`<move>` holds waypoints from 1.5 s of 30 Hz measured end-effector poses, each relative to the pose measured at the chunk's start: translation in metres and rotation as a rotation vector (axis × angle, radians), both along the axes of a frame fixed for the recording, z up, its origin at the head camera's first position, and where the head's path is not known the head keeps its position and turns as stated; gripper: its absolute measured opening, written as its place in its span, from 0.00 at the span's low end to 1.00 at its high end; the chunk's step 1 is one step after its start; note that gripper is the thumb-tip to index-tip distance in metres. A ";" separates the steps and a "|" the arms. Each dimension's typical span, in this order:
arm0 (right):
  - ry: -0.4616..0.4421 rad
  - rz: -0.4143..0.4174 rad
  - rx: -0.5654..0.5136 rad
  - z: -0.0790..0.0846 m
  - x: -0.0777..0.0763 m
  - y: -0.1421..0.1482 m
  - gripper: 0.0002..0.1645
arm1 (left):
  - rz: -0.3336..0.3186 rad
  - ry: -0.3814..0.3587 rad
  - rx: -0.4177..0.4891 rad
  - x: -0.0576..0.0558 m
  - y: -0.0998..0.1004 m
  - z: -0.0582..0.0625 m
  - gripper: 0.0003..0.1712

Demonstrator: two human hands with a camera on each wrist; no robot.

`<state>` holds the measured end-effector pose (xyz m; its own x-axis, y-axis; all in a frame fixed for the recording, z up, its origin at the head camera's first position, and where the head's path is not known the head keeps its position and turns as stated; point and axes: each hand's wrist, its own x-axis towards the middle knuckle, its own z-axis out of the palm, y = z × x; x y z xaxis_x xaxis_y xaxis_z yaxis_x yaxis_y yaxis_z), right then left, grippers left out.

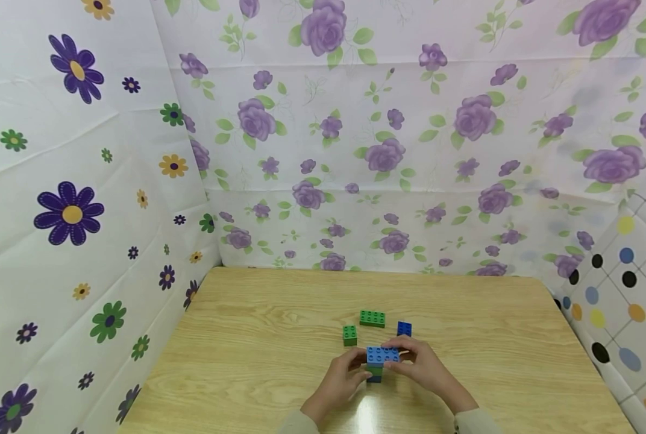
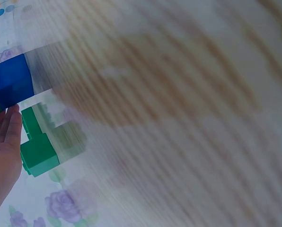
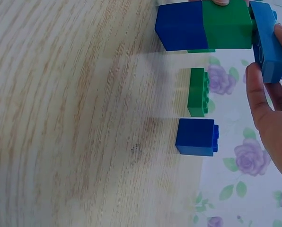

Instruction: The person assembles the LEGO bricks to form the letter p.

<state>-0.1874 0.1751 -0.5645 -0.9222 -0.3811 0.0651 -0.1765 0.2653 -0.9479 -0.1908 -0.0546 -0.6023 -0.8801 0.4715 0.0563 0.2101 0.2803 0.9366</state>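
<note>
A dark blue toy brick point(image 3: 181, 27) stands on the table with a green toy brick point(image 3: 228, 26) on top of it. My left hand point(image 1: 339, 380) holds this small stack from the left, thumb and fingers at its sides. My right hand point(image 1: 423, 364) pinches a long light blue toy brick point(image 1: 382, 355) between thumb and fingers at its right end. That brick lies across the top of the green one and juts out to the right. In the right wrist view it looks slightly tilted; whether it is pressed fully down I cannot tell.
Behind the stack lie a small green brick point(image 1: 349, 336), a long green brick point(image 1: 372, 318) and a small dark blue brick point(image 1: 404, 328). The wooden table point(image 1: 258, 337) meets flower-patterned cloth point(image 1: 312, 150) at the back and left, and a dotted cloth point(image 1: 627, 289) at the right.
</note>
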 end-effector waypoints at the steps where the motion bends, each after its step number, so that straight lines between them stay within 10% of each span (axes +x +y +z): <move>1: 0.000 0.001 -0.002 0.000 0.000 0.000 0.21 | 0.000 0.001 0.000 0.000 0.000 0.000 0.19; 45: 0.137 -0.012 0.095 0.000 -0.001 -0.019 0.17 | -0.006 0.004 -0.030 -0.001 0.000 0.002 0.20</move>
